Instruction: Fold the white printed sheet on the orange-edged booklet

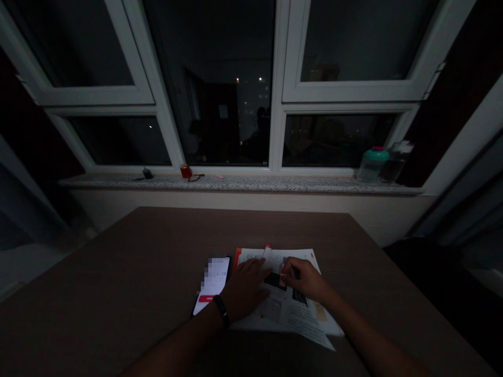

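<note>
Printed sheets [293, 318] with text and dark pictures lie on the brown table, one lower corner jutting toward me. My left hand [247, 288], with a black band at the wrist, rests on their left part with its fingers spread. Over the middle of the sheets, my right hand [302, 277] pinches a small pinkish strip [282, 276] between thumb and fingers. A narrow paper piece with a red tip [268, 246] shows above my left fingers. Left of the sheets lies a phone [215, 277] with a lit screen, partly behind my left wrist.
The wooden table [157, 262] reaches toward a granite window sill [251, 183]. On the sill stand a small red object [185, 171], a dark little bottle [146, 173], a green-lidded container [373, 163] and a clear bottle [396, 161]. Dark windows rise behind.
</note>
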Demonstrator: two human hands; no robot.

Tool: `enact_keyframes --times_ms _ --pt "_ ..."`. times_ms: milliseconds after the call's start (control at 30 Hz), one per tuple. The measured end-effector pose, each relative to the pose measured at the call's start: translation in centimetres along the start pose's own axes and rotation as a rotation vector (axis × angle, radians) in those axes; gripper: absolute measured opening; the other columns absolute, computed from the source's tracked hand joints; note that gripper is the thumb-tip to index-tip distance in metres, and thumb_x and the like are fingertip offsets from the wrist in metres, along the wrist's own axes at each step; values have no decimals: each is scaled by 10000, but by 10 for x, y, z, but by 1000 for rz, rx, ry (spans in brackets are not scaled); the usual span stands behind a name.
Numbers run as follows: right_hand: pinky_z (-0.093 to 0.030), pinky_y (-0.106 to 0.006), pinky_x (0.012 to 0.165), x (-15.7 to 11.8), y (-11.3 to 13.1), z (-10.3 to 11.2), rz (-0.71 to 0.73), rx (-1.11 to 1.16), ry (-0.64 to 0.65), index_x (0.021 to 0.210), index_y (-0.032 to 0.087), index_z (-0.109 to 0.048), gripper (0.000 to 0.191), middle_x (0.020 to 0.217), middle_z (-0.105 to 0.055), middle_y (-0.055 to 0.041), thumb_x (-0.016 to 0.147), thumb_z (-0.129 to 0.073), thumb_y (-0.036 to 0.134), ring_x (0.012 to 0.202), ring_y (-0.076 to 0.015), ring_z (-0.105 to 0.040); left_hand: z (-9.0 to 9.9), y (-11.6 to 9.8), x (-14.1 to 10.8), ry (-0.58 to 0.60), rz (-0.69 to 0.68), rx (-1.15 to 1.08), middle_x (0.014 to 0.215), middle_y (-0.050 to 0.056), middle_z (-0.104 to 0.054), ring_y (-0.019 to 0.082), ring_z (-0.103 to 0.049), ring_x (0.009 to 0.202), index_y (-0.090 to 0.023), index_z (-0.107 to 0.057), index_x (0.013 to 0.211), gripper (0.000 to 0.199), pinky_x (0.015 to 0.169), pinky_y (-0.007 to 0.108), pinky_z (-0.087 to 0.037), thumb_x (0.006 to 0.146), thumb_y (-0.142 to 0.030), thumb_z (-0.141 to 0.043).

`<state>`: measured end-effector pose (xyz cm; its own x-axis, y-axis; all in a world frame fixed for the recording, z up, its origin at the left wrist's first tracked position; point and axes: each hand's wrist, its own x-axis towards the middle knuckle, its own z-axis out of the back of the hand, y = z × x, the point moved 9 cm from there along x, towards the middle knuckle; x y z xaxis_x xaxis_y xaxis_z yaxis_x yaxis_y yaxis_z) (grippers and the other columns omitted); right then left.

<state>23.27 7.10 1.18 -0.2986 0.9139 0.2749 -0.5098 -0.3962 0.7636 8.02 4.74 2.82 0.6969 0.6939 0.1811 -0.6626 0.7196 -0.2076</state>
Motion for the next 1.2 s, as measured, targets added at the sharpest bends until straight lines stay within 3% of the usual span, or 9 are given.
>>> enact_keyframes --times_ms 133,233,367,500,800,967,1200 --pt "-368 -218 549 0 1 -3 10 31 27 782 196 -609 115 670 -585 21 811 -672 288 608 -128 -516 2 -1 2 -38 -20 30 1440 57 -468 278 -400 1324 -292 -507 1350 528 1096 490 -326 856 -121 -578" --pt "-358 -217 533 2 -6 2 -22 50 -38 777 198 -590 117 649 -568 25 822 -652 287 590 -127 -502 3 -1 2 -39 -5 18 1407 73 -503 260 -445 1290 -250 -528 1325 512 1088 464 -346 840 -89 -558" --pt "-358 -224 533 3 -14 10 -60 11 -145 773 200 -573 92 626 -538 37 806 -641 252 574 -130 -493 6 2 1 -39 57 10 1432 111 -480 289 -425 1319 -206 -531 1311 425 1104 500 -320 891 -226 -594" --pt "-379 -230 564 4 -9 5 -16 -17 -97 787 203 -570 91 709 -590 18 805 -648 246 613 -132 -516 4 7 1 -25 113 24 1474 144 -422 356 -366 1354 -179 -503 1332 529 1100 568 -291 865 -371 -664" --pt "-386 -241 609 2 9 2 49 -48 -54 791 213 -562 79 799 -620 6 833 -628 224 670 -140 -538 7 -9 2 -58 -7 -15 1406 73 -474 263 -422 1294 -253 -492 1328 498 1102 470 -329 858 -103 -558" --pt "-362 -230 596 4 11 -2 42 -93 -27 739 209 -533 129 739 -576 26 764 -646 153 664 -136 -524 0 -8 1 -34 -3 -39 1482 101 -398 303 -358 1361 -260 -456 1374 531 1102 512 -340 879 -276 -647" --pt "-344 -203 567 -2 21 -18 92 7 133 708 204 -529 168 728 -561 41 693 -669 113 648 -116 -494 -6 -6 -3 6 0 -62 1532 121 -324 347 -301 1398 -275 -435 1405 668 1108 550 -312 818 -406 -727"
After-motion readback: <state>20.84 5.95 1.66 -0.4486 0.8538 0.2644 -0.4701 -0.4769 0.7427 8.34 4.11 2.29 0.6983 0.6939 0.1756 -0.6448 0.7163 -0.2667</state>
